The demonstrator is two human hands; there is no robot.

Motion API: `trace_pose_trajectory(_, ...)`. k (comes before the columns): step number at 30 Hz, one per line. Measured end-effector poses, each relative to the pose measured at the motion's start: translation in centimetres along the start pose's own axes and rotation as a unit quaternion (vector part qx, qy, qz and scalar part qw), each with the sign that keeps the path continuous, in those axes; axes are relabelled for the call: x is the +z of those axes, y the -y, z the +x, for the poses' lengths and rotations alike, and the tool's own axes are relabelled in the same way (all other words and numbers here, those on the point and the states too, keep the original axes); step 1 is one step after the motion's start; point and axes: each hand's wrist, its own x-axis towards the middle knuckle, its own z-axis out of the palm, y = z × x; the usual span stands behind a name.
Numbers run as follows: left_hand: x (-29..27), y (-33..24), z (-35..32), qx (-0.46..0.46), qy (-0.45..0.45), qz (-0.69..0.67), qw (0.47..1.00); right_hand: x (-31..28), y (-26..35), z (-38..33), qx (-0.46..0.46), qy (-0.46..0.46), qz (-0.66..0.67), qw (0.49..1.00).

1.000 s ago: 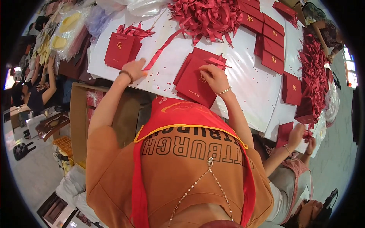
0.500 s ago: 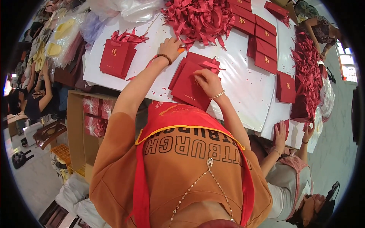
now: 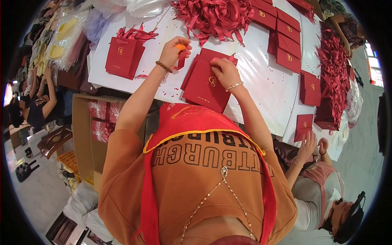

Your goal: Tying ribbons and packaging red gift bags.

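My left hand (image 3: 174, 50) is closed around a small orange tool, with a red ribbon (image 3: 182, 60) hanging from it just left of a stack of flat red paper bags (image 3: 203, 85). My right hand (image 3: 223, 70) pinches the top edge of the uppermost bag, where a bit of ribbon sticks out. The bags lie on a white table (image 3: 261, 94) in front of me. A big heap of red ribbons (image 3: 216, 16) lies beyond both hands.
A second pile of red bags (image 3: 122, 55) sits at the table's left. More red bags (image 3: 286, 36) lie in rows at the right. Another person (image 3: 318, 183) works at my right, hands near a bag (image 3: 303, 126). An open cardboard box (image 3: 87, 134) stands below the table.
My left hand moved right from the table's left part to the ribbon heap and now holds a ribbon beside the bag stack. My right hand stayed on the top bag.
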Motion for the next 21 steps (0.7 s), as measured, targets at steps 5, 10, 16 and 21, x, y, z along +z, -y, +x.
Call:
trace_pose_trajectory(5,0.7,-1.5,-2.6,-0.081,0.084,-0.098,0.988,-0.4,1.1,0.3,0.001,0.025,-0.022,0.999)
trace_pose_trajectory(10,2.8,-1.6,-4.6,-0.104,0.122,0.058,0.985,-0.3,0.6,0.6,0.083,0.037,0.091,0.992)
trace_pose_trajectory(16,3.3,0.6,-5.4,-0.021,0.091,0.293,0.952,-1.1,0.0,1.1,0.127,0.147,0.037,0.980)
trace_pose_trajectory(21,3.5,1.3,-5.6,0.103,0.093,0.377,0.916,-0.8,0.0,0.9,0.143,0.167,0.035,0.975)
